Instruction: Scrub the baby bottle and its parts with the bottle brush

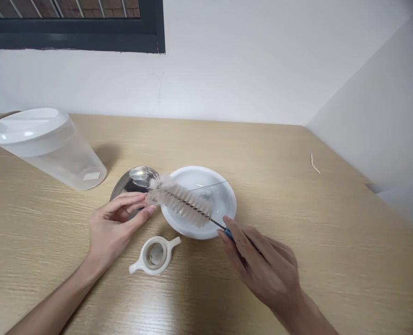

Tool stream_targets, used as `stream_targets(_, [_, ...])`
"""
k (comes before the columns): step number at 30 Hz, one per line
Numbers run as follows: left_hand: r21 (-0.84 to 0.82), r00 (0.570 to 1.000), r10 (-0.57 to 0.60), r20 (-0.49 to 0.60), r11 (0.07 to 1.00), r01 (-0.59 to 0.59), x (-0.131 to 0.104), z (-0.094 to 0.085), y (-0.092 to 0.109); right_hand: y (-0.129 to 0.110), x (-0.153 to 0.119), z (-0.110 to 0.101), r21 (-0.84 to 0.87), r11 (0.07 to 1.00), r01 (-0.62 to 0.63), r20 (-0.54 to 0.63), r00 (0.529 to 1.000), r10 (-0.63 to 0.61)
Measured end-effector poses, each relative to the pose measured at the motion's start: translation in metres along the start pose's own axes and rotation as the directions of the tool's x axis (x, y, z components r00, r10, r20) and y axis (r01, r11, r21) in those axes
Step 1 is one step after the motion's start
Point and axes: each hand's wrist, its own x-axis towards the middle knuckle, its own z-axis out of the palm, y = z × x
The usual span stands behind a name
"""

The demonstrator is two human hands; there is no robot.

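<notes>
My right hand [265, 263] grips the blue handle of a bottle brush [189, 204] with white bristles on a twisted wire. The brush points left, above a white bowl [223, 190]. At the bristle tip, my left hand [112, 228] pinches a small clear cup-like piece [153, 199] between thumb and fingers. Bristles partly cover that piece, so its full shape is hidden. Behind my left hand lies a round dark metal dish [124, 184] with another small clear piece [138, 173] on it. A white two-handled tea strainer [155, 255] sits nearer me.
A large translucent plastic pitcher [63, 149] with a white lid stands at the left. Behind the wooden table [262, 153] rises a white wall with a dark-framed window [123, 39]. A thin pale strip [314, 164] lies at the right.
</notes>
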Motion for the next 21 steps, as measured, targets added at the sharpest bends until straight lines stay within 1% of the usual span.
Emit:
stream_targets(6, [-0.016,1.0,0.006,0.012,1.0,-0.006,0.0007,0.0006,0.0005,-0.0007,0.0004,0.0005,-0.009,1.0,-0.021,-0.023,1.0,0.021])
stream_targets(13, [-0.031,1.0,-0.003,0.016,1.0,0.004,0.0011,-0.0007,-0.0017,0.0067,-0.0005,-0.0006,-0.037,0.995,-0.096,-0.074,0.993,0.093])
stream_targets(16, [-0.04,1.0,-0.008,0.019,0.999,0.009,0.0016,-0.0004,-0.0024,0.0079,-0.0004,0.0001,0.001,0.991,-0.131,-0.072,0.989,0.131])
stream_targets(21, [-0.058,1.0,-0.015,0.021,0.998,0.016,0.0016,-0.0011,-0.003,0.0072,-0.001,0.0014,0.135,0.966,-0.222,-0.011,0.974,0.225])
